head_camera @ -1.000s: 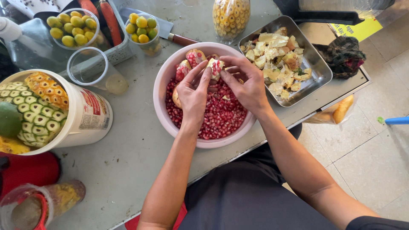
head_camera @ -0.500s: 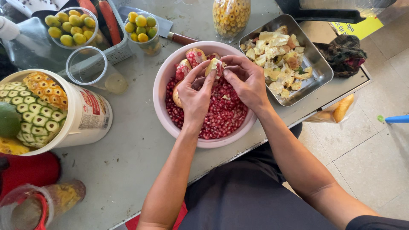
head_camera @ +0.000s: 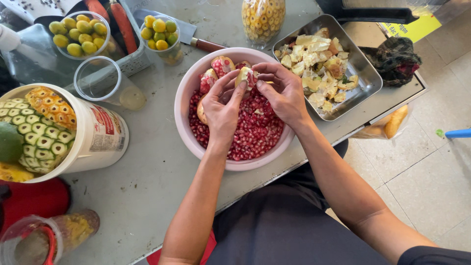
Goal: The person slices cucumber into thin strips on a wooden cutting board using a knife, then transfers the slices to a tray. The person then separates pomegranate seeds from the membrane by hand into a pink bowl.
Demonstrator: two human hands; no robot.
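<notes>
**Two hands on a pomegranate piece over a pink bowl**

Nearest to the person, dark trousers fill the bottom of the view, and both bare forearms reach up from there across the grey table [head_camera: 147,186]. The left hand [head_camera: 222,110] and the right hand [head_camera: 282,93] meet over the pink bowl [head_camera: 189,88], fingertips close together, both pinching the same pomegranate piece [head_camera: 245,76] between thumbs and fingers. The piece sits above the far half of the bowl, pale pith and red seeds showing. Under the hands the bowl holds a thick layer of loose red seeds [head_camera: 255,135]. More broken pomegranate chunks [head_camera: 218,66] lean against the far rim.

To the left stands a white bucket [head_camera: 105,135] packed with peeled pineapples. Beyond it lies an empty clear plastic cup [head_camera: 100,83] on its side. To the right of the bowl, just beside it, a metal tray [head_camera: 365,78] is heaped with pale peel scraps.

Farther back, two clear cups of small yellow-green citrus fruits [head_camera: 159,32] stand near a knife [head_camera: 196,41], and a bag of peeled pineapple [head_camera: 262,19] sits at the far edge.
</notes>
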